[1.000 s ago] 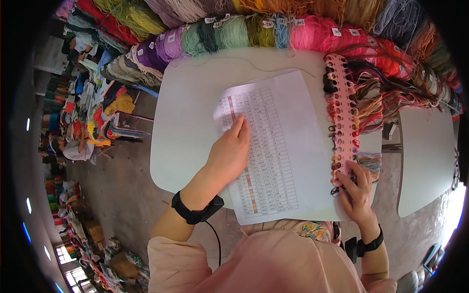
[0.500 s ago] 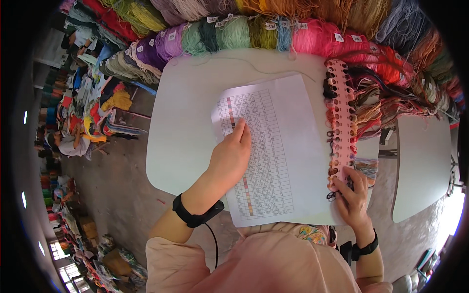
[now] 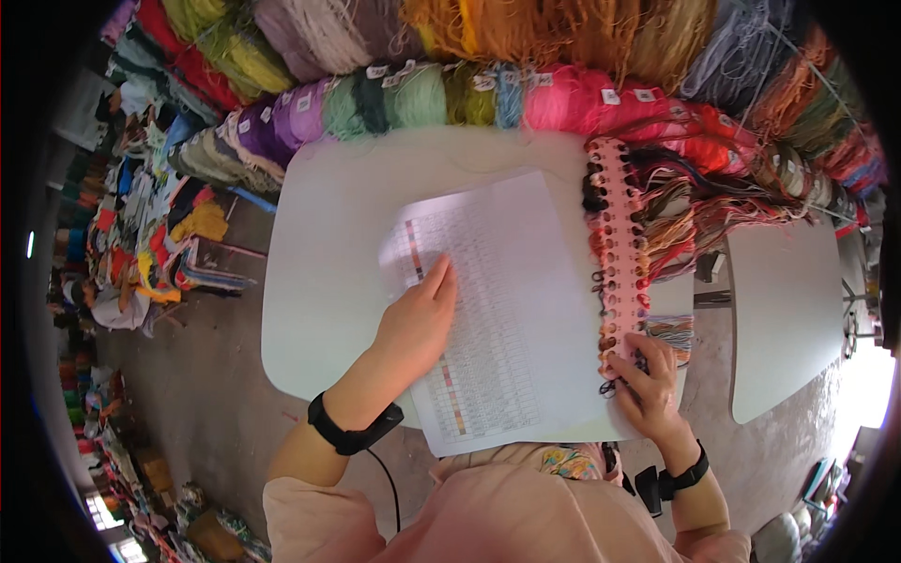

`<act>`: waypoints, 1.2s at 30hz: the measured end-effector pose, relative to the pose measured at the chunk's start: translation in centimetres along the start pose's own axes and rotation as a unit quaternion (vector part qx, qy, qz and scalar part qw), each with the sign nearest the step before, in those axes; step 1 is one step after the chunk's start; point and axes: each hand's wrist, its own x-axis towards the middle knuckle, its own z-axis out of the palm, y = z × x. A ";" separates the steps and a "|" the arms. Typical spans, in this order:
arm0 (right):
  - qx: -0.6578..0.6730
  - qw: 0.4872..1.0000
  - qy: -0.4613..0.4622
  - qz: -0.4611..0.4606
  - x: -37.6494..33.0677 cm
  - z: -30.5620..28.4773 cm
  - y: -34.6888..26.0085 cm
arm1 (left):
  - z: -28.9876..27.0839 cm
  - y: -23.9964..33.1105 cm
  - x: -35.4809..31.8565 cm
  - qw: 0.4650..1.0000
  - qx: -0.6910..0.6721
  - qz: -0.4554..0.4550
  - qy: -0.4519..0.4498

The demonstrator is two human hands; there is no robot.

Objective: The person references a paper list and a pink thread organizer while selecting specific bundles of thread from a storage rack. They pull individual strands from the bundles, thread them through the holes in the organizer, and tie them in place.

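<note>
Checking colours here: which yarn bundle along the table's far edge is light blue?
The narrow bundle between the olive-green bundle and the bright pink yarn: its light blue colour differs from both, and from the mint-green bundle further left.

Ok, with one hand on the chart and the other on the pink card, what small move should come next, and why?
I'd probably slide your left hand to the left: it lies across the chart, and the coloured swatch column shows only above and below it, so moving it would likely uncover the middle. Your right hand is on the near end of the pink card.
</note>
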 end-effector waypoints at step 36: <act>0.201 0.940 0.198 0.190 -24.6 -18.2 16.0 | -2.1 4.8 6.2 0.943 -0.062 -0.266 -0.193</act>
